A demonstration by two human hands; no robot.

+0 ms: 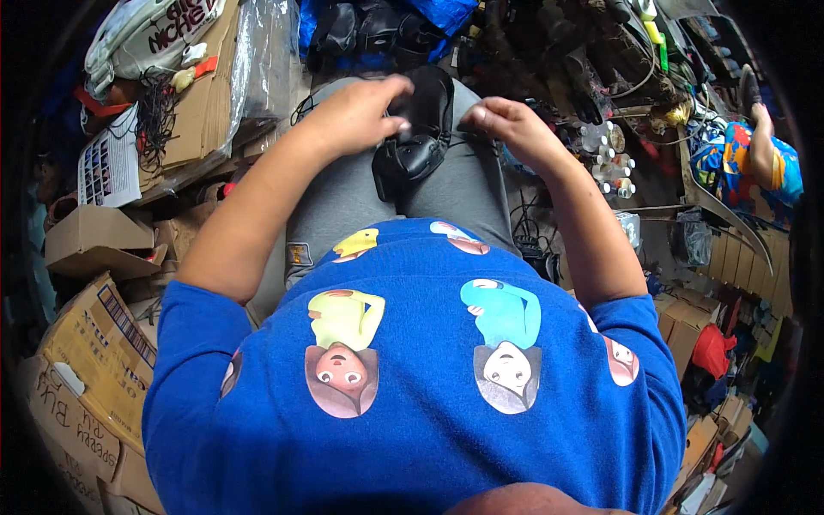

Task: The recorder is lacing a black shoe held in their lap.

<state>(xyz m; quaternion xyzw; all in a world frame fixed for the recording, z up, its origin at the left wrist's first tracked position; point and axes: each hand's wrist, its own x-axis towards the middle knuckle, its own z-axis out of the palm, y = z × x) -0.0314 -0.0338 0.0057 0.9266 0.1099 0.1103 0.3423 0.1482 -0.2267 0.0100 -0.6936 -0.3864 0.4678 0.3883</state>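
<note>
A black shoe (419, 156) rests on my lap, its glossy part toward me and its longer dark end pointing away. At its left side is my left hand (371, 110), thumb and forefinger apart around a gap by the shoe's edge; motion slightly blurs the fingertips. To the right of the shoe, a little apart from it, my right hand (512, 125) has thumb and fingers pinched together. Whatever lies in that pinch, if anything, is too small to make out. Grey trousers (335, 189) cover my legs under the shoe.
More black shoes (369, 33) lie on blue plastic (442, 15) beyond my knees. Cardboard boxes (96, 242) crowd the left side. Small clear bottles (601, 154) stand at the right, and farther right another person's leg (760, 150) shows beside colourful fabric.
</note>
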